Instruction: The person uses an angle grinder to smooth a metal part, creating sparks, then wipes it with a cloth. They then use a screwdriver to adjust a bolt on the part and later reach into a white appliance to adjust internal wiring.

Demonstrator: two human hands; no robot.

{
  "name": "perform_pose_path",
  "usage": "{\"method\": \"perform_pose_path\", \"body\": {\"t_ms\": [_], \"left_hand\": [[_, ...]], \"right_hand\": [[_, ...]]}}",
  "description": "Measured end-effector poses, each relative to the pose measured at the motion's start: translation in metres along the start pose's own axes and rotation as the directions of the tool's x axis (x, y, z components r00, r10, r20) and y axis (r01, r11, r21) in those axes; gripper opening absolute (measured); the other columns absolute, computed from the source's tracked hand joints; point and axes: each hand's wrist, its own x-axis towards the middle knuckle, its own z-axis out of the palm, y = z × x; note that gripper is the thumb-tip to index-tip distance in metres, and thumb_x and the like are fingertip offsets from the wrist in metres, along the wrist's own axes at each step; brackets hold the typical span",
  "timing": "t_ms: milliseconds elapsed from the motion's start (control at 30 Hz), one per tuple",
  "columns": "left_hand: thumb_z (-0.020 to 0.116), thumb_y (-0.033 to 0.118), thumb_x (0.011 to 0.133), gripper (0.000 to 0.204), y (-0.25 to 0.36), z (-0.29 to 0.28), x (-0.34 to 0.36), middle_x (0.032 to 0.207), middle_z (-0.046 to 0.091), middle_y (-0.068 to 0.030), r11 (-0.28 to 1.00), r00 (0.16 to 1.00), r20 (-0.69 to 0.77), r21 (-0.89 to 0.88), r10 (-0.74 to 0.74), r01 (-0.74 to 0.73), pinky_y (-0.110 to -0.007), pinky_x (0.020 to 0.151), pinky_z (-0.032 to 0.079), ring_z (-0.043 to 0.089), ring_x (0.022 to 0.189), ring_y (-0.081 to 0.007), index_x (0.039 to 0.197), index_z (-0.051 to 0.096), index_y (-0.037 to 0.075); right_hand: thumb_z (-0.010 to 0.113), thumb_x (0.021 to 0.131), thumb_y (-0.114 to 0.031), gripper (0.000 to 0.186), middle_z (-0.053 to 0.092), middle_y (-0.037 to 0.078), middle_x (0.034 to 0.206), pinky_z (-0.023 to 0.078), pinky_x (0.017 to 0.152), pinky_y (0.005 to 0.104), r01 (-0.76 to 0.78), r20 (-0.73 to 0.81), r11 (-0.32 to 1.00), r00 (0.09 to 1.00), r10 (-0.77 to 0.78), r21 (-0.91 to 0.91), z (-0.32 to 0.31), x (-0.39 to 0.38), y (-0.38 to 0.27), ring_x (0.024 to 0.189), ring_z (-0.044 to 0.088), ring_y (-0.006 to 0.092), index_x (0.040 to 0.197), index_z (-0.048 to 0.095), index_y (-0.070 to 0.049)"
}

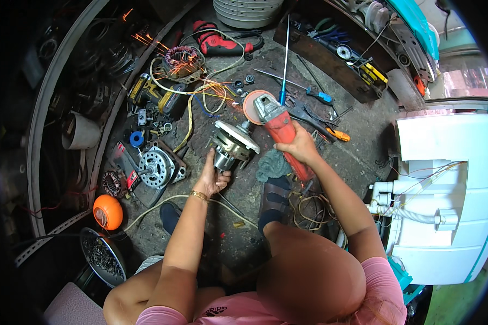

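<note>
Motor (232, 145) in left hand (209, 179), grip wrapped round its near end, shaft (246, 125) pointing away and slightly right to the disc (250, 110) of the grinder (281, 130), right hand (301, 145) closed around grinder body.

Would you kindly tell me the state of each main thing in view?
Angle grinder: in the right hand, apparently running, sparks flying
Motor part: in the left hand, shaft at the grinding disc
Yellow-black drill: lying on its side, unheld
Red power tool: lying down, unheld
Rag: crumpled
Metal bowl: holding small dark bits
Toolbox: open, tools inside
</note>
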Motion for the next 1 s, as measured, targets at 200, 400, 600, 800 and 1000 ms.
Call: {"method": "perform_pose_path", "body": {"t_ms": [200, 400, 600, 800, 1000], "left_hand": [[0.044, 0.085, 0.08, 0.08, 0.001, -0.004, 0.002, 0.063, 0.041, -0.0011, 1.0, 0.999, 0.042, 0.022, -0.002, 0.001, -0.015, 0.034, 0.023, 0.029, 0.042, -0.0048, 0.112, 0.05, 0.012], [0.044, 0.086, 0.079, 0.082, 0.002, -0.006, 0.004, 0.062, 0.04, -0.0006, 1.0, 0.999, 0.034, 0.023, -0.016, 0.015, -0.016, 0.034, 0.023, 0.029, 0.042, -0.0047, 0.112, 0.05, 0.011], [0.044, 0.087, 0.079, 0.082, 0.002, -0.011, 0.006, 0.062, 0.041, -0.0004, 1.0, 0.999, 0.036, 0.025, -0.016, 0.015, -0.016, 0.034, 0.023, 0.028, 0.042, -0.0049, 0.112, 0.051, 0.012], [0.042, 0.087, 0.079, 0.082, 0.005, -0.011, 0.005, 0.061, 0.04, -0.0002, 0.999, 0.999, 0.019, 0.032, -0.039, 0.038, -0.016, 0.034, 0.023, 0.028, 0.042, -0.005, 0.114, 0.051, 0.013], [0.04, 0.086, 0.081, 0.082, 0.01, -0.016, 0.008, 0.06, 0.039, 0.0, 0.997, 0.997, 0.035, 0.041, -0.067, 0.065, -0.016, 0.034, 0.023, 0.027, 0.042, -0.0051, 0.116, 0.051, 0.014]], "right_hand": [[0.084, 0.056, -0.043, 0.084, 0.067, 0.022, 0.114, 0.05, 0.09, 0.0446, 0.021, -0.011, 1.0, 1.0, -0.021, 0.016, 0.001, 0.003, 0.002, 0.105, 0.065, 0.0374, 0.124, 0.056, -0.003], [0.084, 0.056, -0.043, 0.086, 0.066, 0.021, 0.117, 0.05, 0.092, 0.0432, -0.01, -0.004, 0.998, 1.0, 0.01, 0.06, 0.002, 0.008, 0.011, 0.108, 0.064, 0.0355, 0.127, 0.055, -0.004], [0.085, 0.056, -0.044, 0.088, 0.066, 0.021, 0.117, 0.049, 0.093, 0.0428, -0.004, -0.007, 0.997, 1.0, 0.004, 0.074, 0.001, 0.008, 0.014, 0.109, 0.064, 0.0356, 0.128, 0.054, -0.002], [0.085, 0.056, -0.044, 0.087, 0.067, 0.023, 0.113, 0.05, 0.091, 0.0443, -0.014, 0.037, 0.998, 0.999, 0.012, 0.055, 0.0, -0.001, 0.005, 0.105, 0.065, 0.0376, 0.125, 0.054, 0.0], [0.085, 0.056, -0.043, 0.085, 0.067, 0.022, 0.114, 0.05, 0.092, 0.0443, 0.004, 0.015, 0.998, 1.0, -0.005, 0.057, 0.003, 0.004, 0.01, 0.106, 0.064, 0.0376, 0.124, 0.056, -0.002]]}}
